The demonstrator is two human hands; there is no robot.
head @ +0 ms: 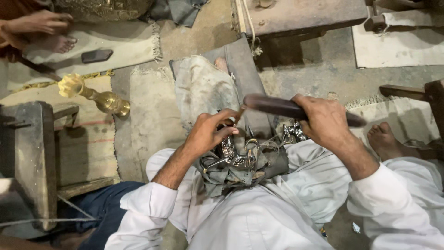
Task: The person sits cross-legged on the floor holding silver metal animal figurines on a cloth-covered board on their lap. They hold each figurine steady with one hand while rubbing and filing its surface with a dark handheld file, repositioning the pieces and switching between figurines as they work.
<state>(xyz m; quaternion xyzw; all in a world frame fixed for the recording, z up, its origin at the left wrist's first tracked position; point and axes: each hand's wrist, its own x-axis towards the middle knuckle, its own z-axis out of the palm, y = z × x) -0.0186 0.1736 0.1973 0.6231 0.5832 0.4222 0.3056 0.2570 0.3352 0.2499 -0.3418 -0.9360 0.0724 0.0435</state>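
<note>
- The person is sitting on the floor (296, 78) in white clothes, and the work is resting in the lap — that way both hands can reach it easily.
- The left hand (208, 132) is pinching a thin metal punch tool (239, 114) between the thumb and the fingers. The grip is pressed tight on it, so the tool is standing tilted with its tip down toward the work.
- The shiny silver carved metal piece (231, 153) is lying in the lap, just under the left hand. It is sitting on a crumpled grey cloth (222, 178), which is probably keeping it from sliding and is guarding the legs.
- The right hand (326, 122) is wrapped all the way round a long dark wooden beater stick (277, 106). The fingers are closed tight on it. The stick is reaching sideways, and its far end is sitting right over the top of the punch tool — good for tapping it.
- A second small silver piece (292, 132) is lying near the right hand, close by.
- A golden brass horn-shaped vase (95, 95) is lying on its side on a mat, well apart from the hands.
- Another person's bare foot (58, 44) and hand are showing in the top left corner, far from the work.
- The person's own bare foot (386, 139) is sticking out on the right.
</note>
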